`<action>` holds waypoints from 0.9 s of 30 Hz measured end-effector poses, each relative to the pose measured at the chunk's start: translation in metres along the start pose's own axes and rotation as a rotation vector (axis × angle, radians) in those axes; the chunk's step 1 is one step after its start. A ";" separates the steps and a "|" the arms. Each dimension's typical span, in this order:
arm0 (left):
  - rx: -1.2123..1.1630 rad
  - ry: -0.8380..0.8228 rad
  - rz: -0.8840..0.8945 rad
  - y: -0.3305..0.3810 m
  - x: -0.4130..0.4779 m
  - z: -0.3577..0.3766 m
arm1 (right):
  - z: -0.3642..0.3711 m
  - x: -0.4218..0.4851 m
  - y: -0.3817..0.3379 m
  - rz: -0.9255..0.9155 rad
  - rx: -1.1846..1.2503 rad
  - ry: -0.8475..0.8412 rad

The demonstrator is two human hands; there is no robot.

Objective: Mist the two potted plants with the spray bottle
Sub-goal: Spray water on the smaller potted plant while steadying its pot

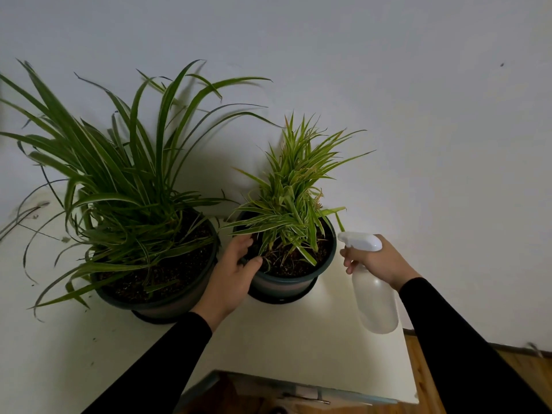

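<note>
Two potted plants stand on a white table [298, 339] against the wall. The large plant [125, 180] with long dark green leaves fills the left pot [167, 306]. The small plant [295, 186] with striped, yellowish leaves grows in the right pot [286, 283] on a dark saucer. My left hand [233, 279] grips the near left rim of the small pot, thumb over the edge. My right hand [379, 258] holds a white translucent spray bottle [373, 300] just right of the small pot, nozzle pointing left at the plant, fingers on the trigger.
A plain white wall [418, 115] rises directly behind the pots. The table's right edge ends near the bottle, with wooden floor [522, 366] beyond. A notch in the table's front edge shows a wooden surface [254, 395] below. Long leaves spill over the table at left.
</note>
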State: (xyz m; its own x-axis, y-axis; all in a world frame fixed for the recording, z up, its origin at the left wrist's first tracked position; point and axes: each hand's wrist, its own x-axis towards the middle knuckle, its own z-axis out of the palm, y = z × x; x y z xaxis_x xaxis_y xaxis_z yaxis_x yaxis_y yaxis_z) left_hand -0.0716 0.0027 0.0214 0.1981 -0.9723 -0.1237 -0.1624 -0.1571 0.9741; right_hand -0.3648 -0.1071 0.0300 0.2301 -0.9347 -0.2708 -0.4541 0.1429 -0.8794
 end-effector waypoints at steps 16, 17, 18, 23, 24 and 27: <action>0.023 -0.045 0.005 -0.001 0.000 -0.018 | 0.041 -0.026 0.005 0.004 0.037 0.230; 0.025 -0.046 0.004 -0.002 0.001 -0.019 | 0.045 -0.027 0.006 0.008 0.040 0.243; 0.028 -0.046 0.004 -0.003 0.001 -0.019 | 0.049 -0.028 0.006 0.011 0.044 0.250; 0.027 -0.045 -0.004 -0.004 0.004 -0.023 | 0.062 -0.035 0.011 0.039 0.077 0.297; 0.027 -0.043 -0.002 -0.004 0.004 -0.023 | 0.063 -0.036 0.011 0.040 0.077 0.302; 0.021 -0.042 -0.007 -0.004 0.005 -0.026 | 0.068 -0.041 0.009 0.045 0.066 0.304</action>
State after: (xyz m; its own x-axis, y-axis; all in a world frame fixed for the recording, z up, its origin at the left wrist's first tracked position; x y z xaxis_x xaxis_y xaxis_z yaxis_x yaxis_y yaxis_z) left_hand -0.0450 0.0026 0.0217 0.1585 -0.9776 -0.1385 -0.1812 -0.1667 0.9692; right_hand -0.3194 -0.0454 0.0068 -0.0620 -0.9799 -0.1894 -0.3985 0.1983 -0.8955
